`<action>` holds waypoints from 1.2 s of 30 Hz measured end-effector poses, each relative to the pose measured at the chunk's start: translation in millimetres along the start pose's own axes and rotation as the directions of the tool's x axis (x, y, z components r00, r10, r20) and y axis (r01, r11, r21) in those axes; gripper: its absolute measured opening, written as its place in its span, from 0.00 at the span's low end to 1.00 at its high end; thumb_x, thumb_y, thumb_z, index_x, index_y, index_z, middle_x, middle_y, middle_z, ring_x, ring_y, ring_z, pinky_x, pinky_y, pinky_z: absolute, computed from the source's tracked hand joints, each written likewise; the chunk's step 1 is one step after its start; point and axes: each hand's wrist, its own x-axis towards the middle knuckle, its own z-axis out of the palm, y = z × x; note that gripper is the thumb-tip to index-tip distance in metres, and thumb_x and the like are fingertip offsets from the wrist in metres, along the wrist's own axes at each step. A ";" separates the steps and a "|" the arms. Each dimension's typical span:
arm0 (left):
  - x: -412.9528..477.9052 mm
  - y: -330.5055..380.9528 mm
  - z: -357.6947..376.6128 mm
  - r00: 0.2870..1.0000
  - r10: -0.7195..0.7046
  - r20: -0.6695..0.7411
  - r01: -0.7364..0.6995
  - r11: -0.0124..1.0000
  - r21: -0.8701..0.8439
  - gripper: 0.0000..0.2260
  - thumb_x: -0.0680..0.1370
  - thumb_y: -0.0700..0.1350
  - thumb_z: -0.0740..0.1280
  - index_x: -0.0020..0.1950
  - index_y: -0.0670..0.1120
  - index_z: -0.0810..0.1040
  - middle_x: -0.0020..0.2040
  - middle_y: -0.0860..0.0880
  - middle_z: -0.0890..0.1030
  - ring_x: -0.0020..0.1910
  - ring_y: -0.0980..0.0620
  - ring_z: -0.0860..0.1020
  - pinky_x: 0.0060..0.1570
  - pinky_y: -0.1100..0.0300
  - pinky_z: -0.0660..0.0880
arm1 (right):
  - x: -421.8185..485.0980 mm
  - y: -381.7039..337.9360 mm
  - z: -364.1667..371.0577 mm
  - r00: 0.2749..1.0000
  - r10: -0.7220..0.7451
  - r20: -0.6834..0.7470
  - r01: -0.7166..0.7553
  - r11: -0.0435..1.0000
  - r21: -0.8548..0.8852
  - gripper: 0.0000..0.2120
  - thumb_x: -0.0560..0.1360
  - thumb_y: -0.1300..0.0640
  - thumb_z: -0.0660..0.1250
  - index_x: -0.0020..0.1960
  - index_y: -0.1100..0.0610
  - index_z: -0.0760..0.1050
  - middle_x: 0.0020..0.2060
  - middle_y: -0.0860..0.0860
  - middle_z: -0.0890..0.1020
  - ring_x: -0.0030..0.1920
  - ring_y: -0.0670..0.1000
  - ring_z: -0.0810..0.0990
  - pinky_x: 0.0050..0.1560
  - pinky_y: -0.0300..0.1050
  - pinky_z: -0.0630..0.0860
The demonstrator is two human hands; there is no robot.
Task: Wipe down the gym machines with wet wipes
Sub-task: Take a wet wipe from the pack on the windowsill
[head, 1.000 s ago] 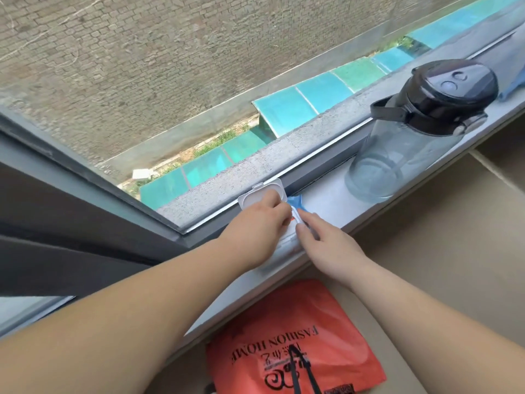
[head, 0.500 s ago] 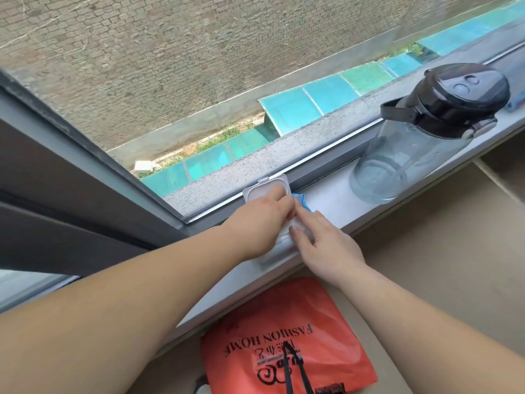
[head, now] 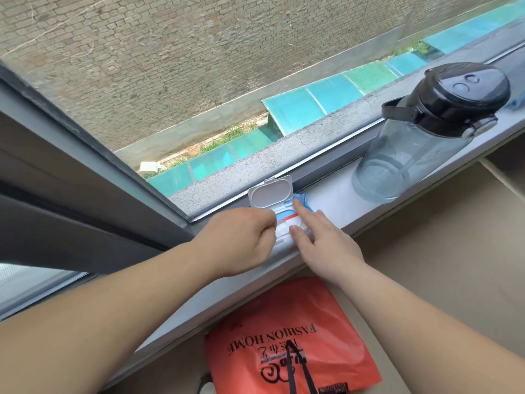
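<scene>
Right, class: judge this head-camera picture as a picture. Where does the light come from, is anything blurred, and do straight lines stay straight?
Head view: even daylight comes through the window, with soft shadows and no harsh glare; the sill and frame bow, a wide-angle effect; the wipes pack and bottle look fairly sharp; the forearms at the bottom edge look stretched and softer.

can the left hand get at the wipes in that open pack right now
Probably yes. The wipe pack's lid stands flipped open, the left hand pinches at its opening, and the right hand only steadies its edge.
</scene>
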 end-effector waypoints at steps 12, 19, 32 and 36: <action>32.8 13.7 25.0 0.973 -0.226 -0.046 0.228 0.972 0.061 0.04 0.81 0.47 0.66 0.50 0.53 0.81 0.51 0.52 0.69 0.48 0.46 0.77 0.38 0.54 0.72 | 5.0 13.9 -2.0 0.999 -0.038 -0.025 0.037 0.999 -0.040 0.26 0.83 0.35 0.52 0.77 0.24 0.44 0.75 0.41 0.58 0.68 0.51 0.74 0.61 0.48 0.71; 40.3 30.5 21.5 0.912 -0.411 0.007 0.409 0.908 0.089 0.07 0.81 0.46 0.67 0.57 0.47 0.80 0.60 0.47 0.68 0.51 0.45 0.79 0.43 0.51 0.74 | 4.9 11.6 -2.2 0.999 -0.048 0.005 0.049 0.986 -0.162 0.24 0.83 0.34 0.50 0.77 0.23 0.47 0.78 0.44 0.55 0.69 0.56 0.74 0.61 0.47 0.71; 38.4 24.4 25.0 0.958 -0.278 0.077 0.271 0.958 0.092 0.09 0.81 0.44 0.65 0.60 0.43 0.72 0.60 0.45 0.66 0.48 0.42 0.76 0.46 0.46 0.77 | 4.9 12.5 -1.8 0.999 -0.035 -0.009 0.033 0.988 -0.153 0.25 0.81 0.31 0.51 0.77 0.23 0.49 0.77 0.42 0.57 0.72 0.53 0.72 0.63 0.49 0.72; 36.9 30.0 25.4 0.965 -0.252 0.072 0.240 0.961 0.138 0.10 0.81 0.42 0.64 0.60 0.42 0.71 0.61 0.43 0.66 0.46 0.44 0.72 0.44 0.51 0.73 | 3.8 10.6 -1.0 0.999 -0.031 -0.010 0.029 0.988 -0.155 0.26 0.81 0.31 0.51 0.77 0.24 0.48 0.77 0.42 0.57 0.71 0.53 0.73 0.63 0.49 0.72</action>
